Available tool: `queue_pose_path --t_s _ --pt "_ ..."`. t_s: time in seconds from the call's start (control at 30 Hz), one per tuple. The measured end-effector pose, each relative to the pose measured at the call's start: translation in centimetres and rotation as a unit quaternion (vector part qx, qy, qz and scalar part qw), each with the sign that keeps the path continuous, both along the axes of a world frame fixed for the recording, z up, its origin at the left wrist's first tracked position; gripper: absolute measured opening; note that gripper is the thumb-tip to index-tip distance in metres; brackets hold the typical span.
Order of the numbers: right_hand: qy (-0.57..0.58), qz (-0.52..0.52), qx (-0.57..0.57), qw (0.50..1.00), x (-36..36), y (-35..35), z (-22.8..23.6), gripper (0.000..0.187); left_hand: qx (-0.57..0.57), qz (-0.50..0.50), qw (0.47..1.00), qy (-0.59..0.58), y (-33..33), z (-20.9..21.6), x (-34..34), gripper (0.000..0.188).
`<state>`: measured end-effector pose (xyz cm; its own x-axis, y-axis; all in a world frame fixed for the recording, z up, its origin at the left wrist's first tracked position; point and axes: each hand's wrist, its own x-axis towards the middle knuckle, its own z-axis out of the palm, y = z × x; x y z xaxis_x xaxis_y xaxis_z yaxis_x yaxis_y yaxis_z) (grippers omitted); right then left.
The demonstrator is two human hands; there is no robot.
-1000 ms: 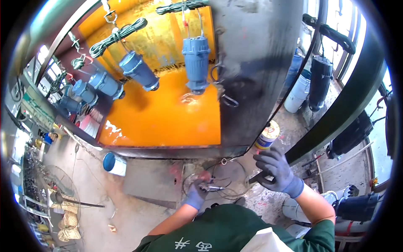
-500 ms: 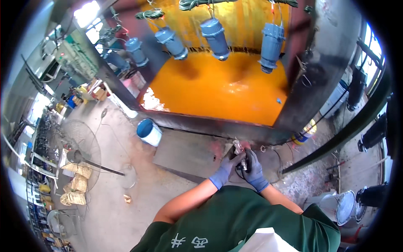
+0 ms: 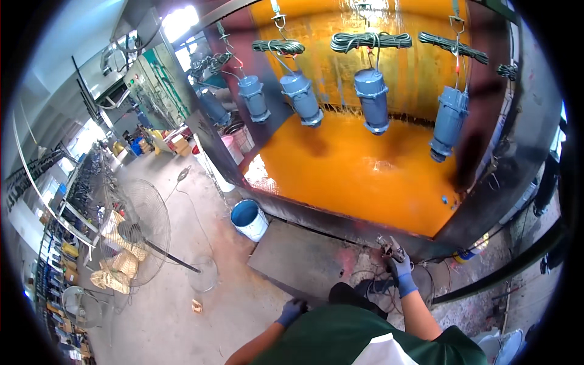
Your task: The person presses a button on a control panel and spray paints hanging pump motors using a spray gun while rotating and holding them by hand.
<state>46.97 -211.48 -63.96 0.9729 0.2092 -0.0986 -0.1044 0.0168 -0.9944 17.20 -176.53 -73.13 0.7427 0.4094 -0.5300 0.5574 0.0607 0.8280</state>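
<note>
My right hand (image 3: 400, 272), in a grey-blue glove, is raised in front of the booth's lower edge. It is closed round a small silver spray gun (image 3: 385, 246), whose metal head points up and away from me. My left hand (image 3: 292, 311), gloved the same way, hangs low beside my body near the edge of a grey floor plate (image 3: 292, 250). Its fingers are too dark to make out. Several blue-grey cylindrical pumps hang in a row ahead, among them one at the centre (image 3: 371, 100) and one at the right (image 3: 450, 121), with coiled green cables above them.
Orange liquid fills the booth basin (image 3: 340, 176) behind a dark metal rim (image 3: 340, 226). A bucket with a blue inside (image 3: 249, 220) stands left of the floor plate. Further left is a pedestal fan (image 3: 137, 234). A dark curved bar (image 3: 505, 267) crosses at the right.
My left hand has left the spray gun and dropped to the lower left. My right hand has carried the gun forward and to the right. The view has shifted, so the pumps sit lower.
</note>
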Motion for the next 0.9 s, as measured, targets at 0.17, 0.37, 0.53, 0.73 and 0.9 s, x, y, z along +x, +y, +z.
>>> queue_pose_path --t_s 0.17,0.37,0.53,0.73,0.9 --pt "0.036 0.036 0.009 0.999 6.1 6.2 3.0 0.033 0.071 -0.173 0.976 0.115 6.7 -2.8 -2.5 0.042" --pt "-0.041 -0.029 0.01 0.999 18.5 13.1 2.3 0.026 0.152 -0.452 0.82 0.317 17.4 4.9 3.3 0.049" --pt "0.079 0.013 -0.036 0.996 27.1 17.5 15.8 0.026 -0.009 -0.215 0.952 0.215 28.7 0.1 3.8 0.067" --pt "-0.111 0.164 -0.137 0.971 35.5 17.9 17.6 0.025 0.02 0.024 0.986 0.165 27.8 8.3 14.0 0.083" --pt "-0.132 -0.026 -0.057 0.989 37.7 19.7 17.4 0.025 -0.036 0.106 0.976 0.187 30.8 1.9 10.4 0.045"
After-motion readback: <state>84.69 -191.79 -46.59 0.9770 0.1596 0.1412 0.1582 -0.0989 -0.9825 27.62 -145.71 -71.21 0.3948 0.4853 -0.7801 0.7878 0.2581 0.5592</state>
